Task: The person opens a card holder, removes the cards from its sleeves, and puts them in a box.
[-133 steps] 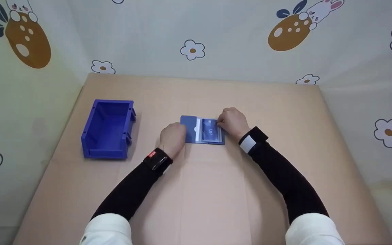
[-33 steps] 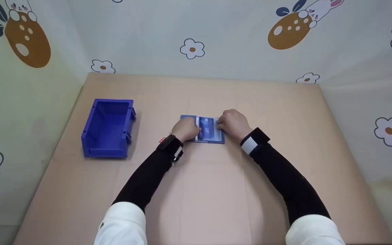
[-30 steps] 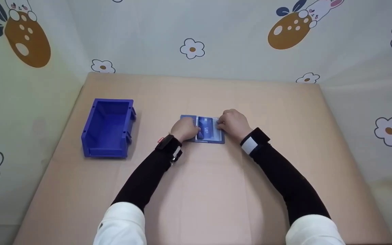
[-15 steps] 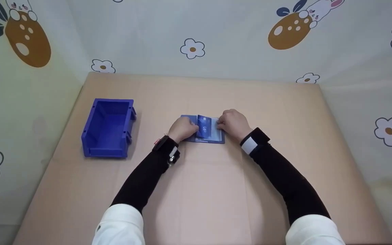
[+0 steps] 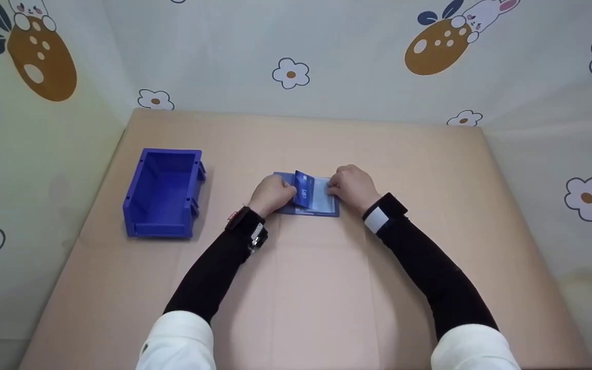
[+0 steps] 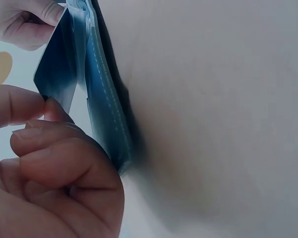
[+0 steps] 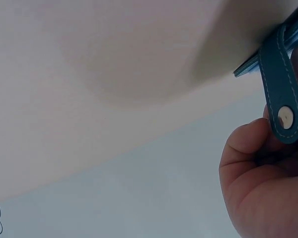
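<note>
A blue card holder [image 5: 325, 201] lies spread out on the table, with clear sleeves on its right half. My left hand [image 5: 271, 194] pinches the left edge of a blue bank card [image 5: 303, 189], which tilts up over the sleeves. In the left wrist view, the card [image 6: 57, 64] stands at an angle to the stitched holder [image 6: 107, 109], its lower edge between thumb and forefinger. At the holder's right side, my right hand [image 5: 352, 186] grips its edge. The right wrist view shows curled fingers behind the holder's strap [image 7: 278, 74] with a metal snap; the fingertips are partly hidden.
A blue plastic bin [image 5: 165, 195] stands on the left of the table [image 5: 321, 288], its low front toward me. Patterned cloth walls [image 5: 224, 61] rise behind the table and on both sides.
The card lay flat on the holder's right half; my left hand moved from the holder's left edge onto it, then drew it leftward and tilted it up. My right hand has barely moved.
</note>
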`<action>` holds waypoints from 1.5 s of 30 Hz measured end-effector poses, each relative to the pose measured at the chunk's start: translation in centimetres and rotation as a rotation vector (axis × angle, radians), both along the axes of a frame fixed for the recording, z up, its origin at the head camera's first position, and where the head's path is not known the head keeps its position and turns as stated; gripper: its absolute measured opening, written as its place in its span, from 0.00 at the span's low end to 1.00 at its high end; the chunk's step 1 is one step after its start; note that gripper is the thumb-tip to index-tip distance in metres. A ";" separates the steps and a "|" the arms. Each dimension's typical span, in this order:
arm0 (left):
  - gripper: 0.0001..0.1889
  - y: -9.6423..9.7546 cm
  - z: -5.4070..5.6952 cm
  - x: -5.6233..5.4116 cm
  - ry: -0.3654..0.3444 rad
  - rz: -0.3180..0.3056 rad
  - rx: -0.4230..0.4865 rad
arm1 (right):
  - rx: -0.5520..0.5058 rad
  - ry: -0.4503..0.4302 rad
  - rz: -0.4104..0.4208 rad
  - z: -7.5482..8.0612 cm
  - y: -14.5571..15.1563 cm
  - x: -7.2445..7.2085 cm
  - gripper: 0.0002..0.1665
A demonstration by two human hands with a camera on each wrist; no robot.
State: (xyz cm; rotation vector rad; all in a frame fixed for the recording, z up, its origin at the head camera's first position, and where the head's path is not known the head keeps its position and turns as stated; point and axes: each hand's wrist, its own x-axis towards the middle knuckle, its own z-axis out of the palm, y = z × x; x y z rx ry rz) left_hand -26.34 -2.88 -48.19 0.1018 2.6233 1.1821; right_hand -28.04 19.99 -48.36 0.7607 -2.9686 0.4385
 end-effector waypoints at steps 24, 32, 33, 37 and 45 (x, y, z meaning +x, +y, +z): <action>0.17 -1.0 2.0 0.4 0.007 0.018 0.084 | 0.018 -0.033 -0.039 -0.1 -0.1 0.0 0.09; 0.13 -1.7 4.5 0.5 0.009 0.020 0.131 | 0.014 -0.037 -0.033 0.0 0.0 0.0 0.09; 0.13 -1.8 4.8 0.6 0.011 0.020 0.136 | 0.015 -0.034 -0.032 0.0 0.0 0.0 0.09; 0.13 -2.9 6.1 0.7 0.025 0.014 0.149 | 0.019 -0.025 -0.026 0.0 0.0 0.0 0.09; 0.10 -7.1 7.9 0.7 -0.012 0.036 0.116 | 0.012 -0.028 -0.026 0.0 -0.2 0.1 0.08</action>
